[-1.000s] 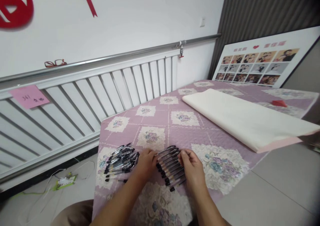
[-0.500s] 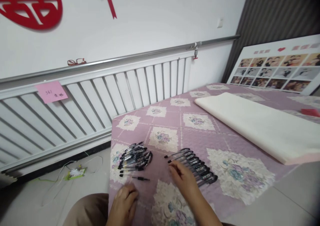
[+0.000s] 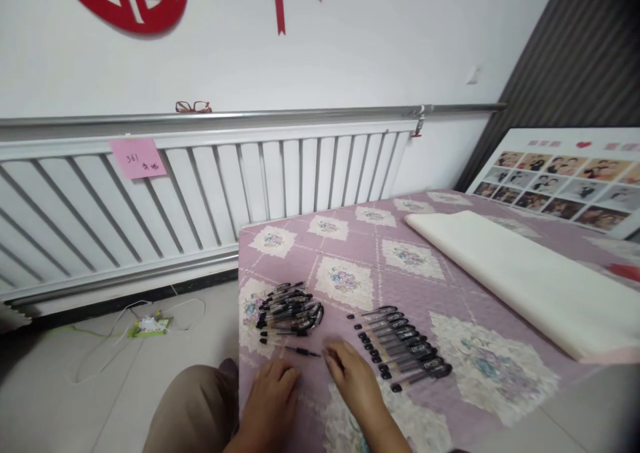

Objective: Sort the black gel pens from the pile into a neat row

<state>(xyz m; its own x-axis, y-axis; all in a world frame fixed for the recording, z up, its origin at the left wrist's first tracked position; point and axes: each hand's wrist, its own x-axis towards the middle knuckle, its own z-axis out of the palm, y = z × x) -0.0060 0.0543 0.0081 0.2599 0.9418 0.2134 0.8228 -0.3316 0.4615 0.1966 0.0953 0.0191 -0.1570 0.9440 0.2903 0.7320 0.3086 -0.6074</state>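
Note:
My left hand (image 3: 273, 396) rests on the floral cover near its left edge, fingers loosely bent, with nothing visible in it. My right hand (image 3: 353, 379) hovers over the cover, thumb and fingers slightly apart, no object showing between them. A short black pen piece with a thin tip (image 3: 303, 351) lies just ahead of both hands, its tip close to my right fingers. Beyond it is a jumbled pile of black-capped clear pens (image 3: 287, 309). To the right of my right hand, several similar pens (image 3: 400, 339) lie side by side in a slanted row.
The purple patchwork cover (image 3: 380, 283) bears a folded cream sheet (image 3: 505, 273) on the right. Behind run a white radiator (image 3: 280, 173) with a pink note (image 3: 138, 158) and a pipe holding glasses (image 3: 193, 107). A power strip with cables (image 3: 150, 326) lies on the floor. A photo board (image 3: 565, 179) leans at the right.
My right hand has moved left, away from the pen row to beside the short pen piece, uncovering the row's near ends. The camera view has shifted and levelled.

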